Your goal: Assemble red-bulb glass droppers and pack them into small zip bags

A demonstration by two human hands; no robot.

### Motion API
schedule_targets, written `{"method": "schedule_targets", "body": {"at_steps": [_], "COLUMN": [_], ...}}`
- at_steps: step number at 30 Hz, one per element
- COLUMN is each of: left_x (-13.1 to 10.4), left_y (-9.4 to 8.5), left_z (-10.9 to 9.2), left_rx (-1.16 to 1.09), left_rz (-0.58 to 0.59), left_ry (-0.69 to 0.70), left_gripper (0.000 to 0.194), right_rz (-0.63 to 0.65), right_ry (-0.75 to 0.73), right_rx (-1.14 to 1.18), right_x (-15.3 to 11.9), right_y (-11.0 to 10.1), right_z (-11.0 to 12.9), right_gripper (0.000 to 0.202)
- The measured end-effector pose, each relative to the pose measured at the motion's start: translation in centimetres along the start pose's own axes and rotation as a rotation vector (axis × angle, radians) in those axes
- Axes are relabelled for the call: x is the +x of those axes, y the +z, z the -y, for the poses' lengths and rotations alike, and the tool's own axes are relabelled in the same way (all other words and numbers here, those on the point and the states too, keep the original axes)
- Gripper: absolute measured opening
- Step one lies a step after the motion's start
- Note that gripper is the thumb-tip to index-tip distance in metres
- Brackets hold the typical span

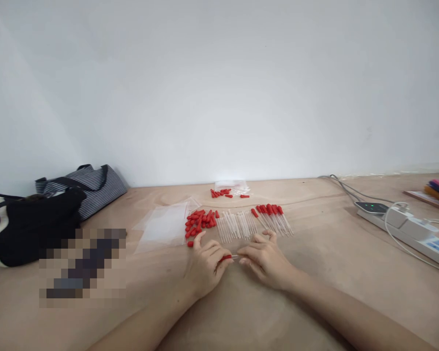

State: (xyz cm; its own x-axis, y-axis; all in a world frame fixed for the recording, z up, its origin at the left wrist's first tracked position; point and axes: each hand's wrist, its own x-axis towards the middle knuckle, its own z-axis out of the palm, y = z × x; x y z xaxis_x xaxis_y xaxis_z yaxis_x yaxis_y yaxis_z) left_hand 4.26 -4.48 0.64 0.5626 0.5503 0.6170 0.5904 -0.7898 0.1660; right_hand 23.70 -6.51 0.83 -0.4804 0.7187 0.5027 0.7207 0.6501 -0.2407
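Observation:
My left hand (207,263) is closed on a red rubber dropper bulb (226,257). A thin clear dropper tube (235,256) lies between the two hands, one end at the bulb's mouth and the other pinched by the fingertips of my right hand (266,257). How deep the tube sits in the bulb is hidden. Just beyond my left hand is a heap of loose red bulbs (199,222). A row of bare clear tubes (237,224) lies in front of both hands. Farther right, several tubes with red bulbs on them (274,217) lie side by side.
Flat clear plastic bags (163,224) lie left of the bulbs. By the wall are more red bulbs (219,193) and a small plastic bag (232,185). Bags (98,185) stand at left beside a blurred-out item (86,268). A power strip (417,239) with cables runs along the right.

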Motion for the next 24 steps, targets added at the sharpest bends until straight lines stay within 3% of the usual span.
{"method": "schedule_targets", "body": {"at_steps": [6,7,10,13,15,24], "left_x": [0.0,0.0,-0.2,-0.4,-0.4,-0.4], "left_y": [-0.1,-0.2,-0.5,-0.8,-0.8,-0.3], "left_z": [0.5,0.7,1.8,2.9,3.4,3.8], "left_rx": [0.029,0.058,0.168,0.248,0.277,0.322], "left_rz": [0.033,0.037,0.051,0.066,0.072,0.093], "left_ry": [-0.050,-0.072,-0.187,-0.317,-0.375,-0.424], "left_gripper": [0.014,0.022,0.047,0.045,0.042,0.037], "right_rz": [-0.085,-0.102,-0.200,-0.296,-0.291,-0.158], "right_ry": [-0.056,-0.023,0.229,0.541,0.665,0.820], "right_rx": [-0.155,-0.164,-0.205,-0.243,-0.251,-0.368], "right_x": [-0.1,-0.1,-0.1,-0.1,0.0,1.6], "right_y": [0.1,0.0,-0.8,-1.5,-1.5,0.8], "right_z": [-1.4,-1.9,-4.0,-6.3,-7.3,-7.8], "right_gripper": [0.017,0.017,0.019,0.023,0.027,0.022]}}
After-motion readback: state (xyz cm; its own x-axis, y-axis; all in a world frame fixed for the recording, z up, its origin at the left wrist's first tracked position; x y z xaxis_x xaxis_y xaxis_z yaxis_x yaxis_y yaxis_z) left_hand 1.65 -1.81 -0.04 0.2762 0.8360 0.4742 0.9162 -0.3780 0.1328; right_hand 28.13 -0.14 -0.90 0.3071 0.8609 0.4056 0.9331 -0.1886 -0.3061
